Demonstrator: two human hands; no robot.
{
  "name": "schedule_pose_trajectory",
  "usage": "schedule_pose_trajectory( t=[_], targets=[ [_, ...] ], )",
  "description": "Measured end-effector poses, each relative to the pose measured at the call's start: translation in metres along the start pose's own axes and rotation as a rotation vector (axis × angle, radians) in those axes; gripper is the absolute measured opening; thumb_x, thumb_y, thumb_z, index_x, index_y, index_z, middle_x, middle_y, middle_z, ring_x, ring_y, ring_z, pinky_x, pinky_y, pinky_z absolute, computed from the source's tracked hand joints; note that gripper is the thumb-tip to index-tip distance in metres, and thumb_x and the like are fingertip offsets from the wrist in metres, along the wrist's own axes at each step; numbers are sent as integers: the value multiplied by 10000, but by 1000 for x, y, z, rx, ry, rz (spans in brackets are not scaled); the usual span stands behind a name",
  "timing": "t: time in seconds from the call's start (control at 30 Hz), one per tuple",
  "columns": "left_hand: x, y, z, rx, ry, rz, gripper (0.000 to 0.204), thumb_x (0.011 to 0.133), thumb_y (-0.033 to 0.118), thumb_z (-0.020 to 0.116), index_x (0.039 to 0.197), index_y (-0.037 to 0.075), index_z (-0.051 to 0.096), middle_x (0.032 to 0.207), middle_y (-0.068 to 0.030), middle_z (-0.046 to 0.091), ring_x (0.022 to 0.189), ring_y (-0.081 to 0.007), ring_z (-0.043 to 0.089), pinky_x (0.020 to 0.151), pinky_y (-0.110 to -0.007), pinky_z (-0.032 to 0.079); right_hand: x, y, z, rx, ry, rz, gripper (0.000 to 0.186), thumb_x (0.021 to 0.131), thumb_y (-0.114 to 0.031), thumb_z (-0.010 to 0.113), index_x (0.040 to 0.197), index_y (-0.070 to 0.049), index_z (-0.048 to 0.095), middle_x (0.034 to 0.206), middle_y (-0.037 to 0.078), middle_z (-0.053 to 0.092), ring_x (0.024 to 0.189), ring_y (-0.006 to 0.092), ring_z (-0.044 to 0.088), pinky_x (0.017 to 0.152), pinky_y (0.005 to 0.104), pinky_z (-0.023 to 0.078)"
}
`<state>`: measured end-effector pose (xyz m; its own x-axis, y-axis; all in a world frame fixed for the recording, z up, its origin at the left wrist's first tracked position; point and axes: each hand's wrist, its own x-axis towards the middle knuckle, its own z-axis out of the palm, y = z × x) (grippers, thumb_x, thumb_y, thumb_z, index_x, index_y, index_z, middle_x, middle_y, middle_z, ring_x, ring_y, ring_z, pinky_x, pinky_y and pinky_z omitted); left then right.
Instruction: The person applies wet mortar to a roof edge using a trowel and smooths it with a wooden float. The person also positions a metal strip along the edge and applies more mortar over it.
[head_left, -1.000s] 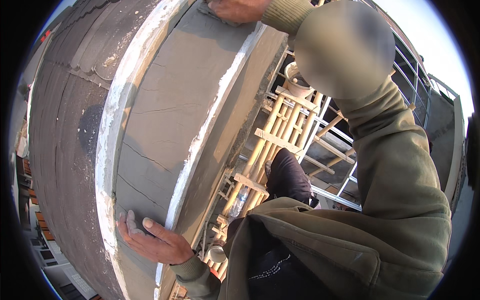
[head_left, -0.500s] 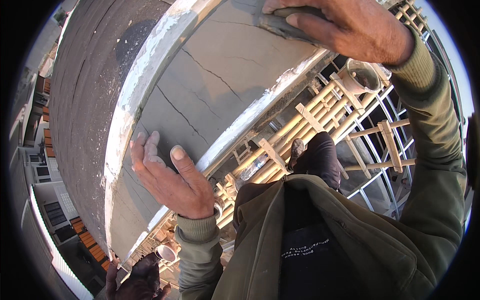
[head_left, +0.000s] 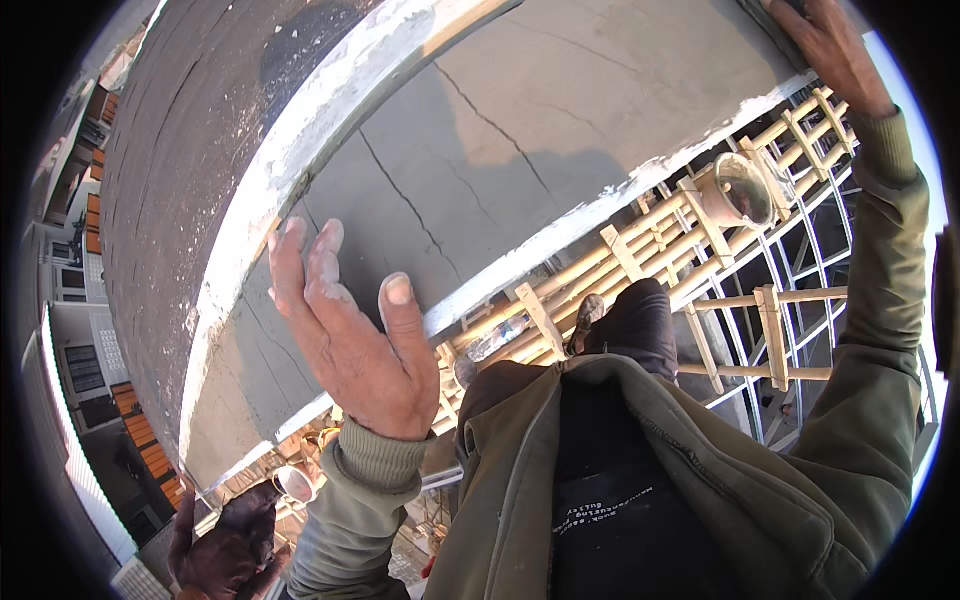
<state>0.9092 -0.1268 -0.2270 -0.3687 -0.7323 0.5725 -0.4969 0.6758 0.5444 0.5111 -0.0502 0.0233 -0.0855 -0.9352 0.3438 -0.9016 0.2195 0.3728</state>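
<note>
A curved band of grey wet-looking plaster (head_left: 600, 90) with several dark cracks runs diagonally beneath my hands. Along its two sides lie a white upper edge (head_left: 265, 180) and a white lower edge (head_left: 560, 232). My left hand (head_left: 355, 330) is over the plaster, fingers spread and holding nothing; whether the palm presses on it I cannot tell. Whitish residue coats its fingertips. At the far upper right, my right hand (head_left: 835, 55) grips a flat grey tool (head_left: 772, 28) against the plaster. Most of that tool is hidden or cut off by the picture's rim.
Light-coloured pole scaffolding (head_left: 690, 285) stands below the lower edge, with my foot (head_left: 588, 315) over it. A bucket (head_left: 745, 192) sits on the poles. Down left are another person (head_left: 230, 550) and a second bucket (head_left: 295, 484). A dark, cracked curved surface (head_left: 190, 180) rises left.
My right hand has slid the flat grey tool farther right along the plaster, toward the picture's rim. My left hand stays spread, its fingers now pointing more upward. The view has shifted.
</note>
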Motion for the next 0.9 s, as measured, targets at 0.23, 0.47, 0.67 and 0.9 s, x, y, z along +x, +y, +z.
schedule_pose_trajectory(
  t=[0.23,0.47,0.67,0.9],
  targets=[
    [5,24,-4,296,13,-50,502,1146,288,441,1457,-103,485,1615,-266,386,1511,-448,383,1251,-585,291,-11,-100,24,158,89,-263,230,921,-144,675,1111,-79,787,1183,194,656,1046,387,726,927,488,600],
    [-2,29,1,356,88,-48,540,1161,362,390,1480,-58,506,1618,-245,397,1538,-417,357,1254,-582,287,3,73,-9,-102,41,374,309,974,-172,583,1190,-37,758,1090,191,613,1007,392,694,931,517,566],
    [-8,13,-11,410,84,-60,552,1160,391,401,1460,-55,523,1587,-249,440,1510,-435,390,1237,-573,309,14,-38,14,149,-43,-15,319,948,-158,593,1214,-100,759,1178,187,592,1092,400,680,982,499,561],
    [-4,20,-5,298,101,-23,526,1154,384,418,1433,-44,545,1578,-252,457,1480,-451,421,1206,-576,331,36,146,2,-95,-22,577,429,943,-177,524,1305,-156,753,1306,187,629,1235,381,646,1054,485,535]
  ],
)
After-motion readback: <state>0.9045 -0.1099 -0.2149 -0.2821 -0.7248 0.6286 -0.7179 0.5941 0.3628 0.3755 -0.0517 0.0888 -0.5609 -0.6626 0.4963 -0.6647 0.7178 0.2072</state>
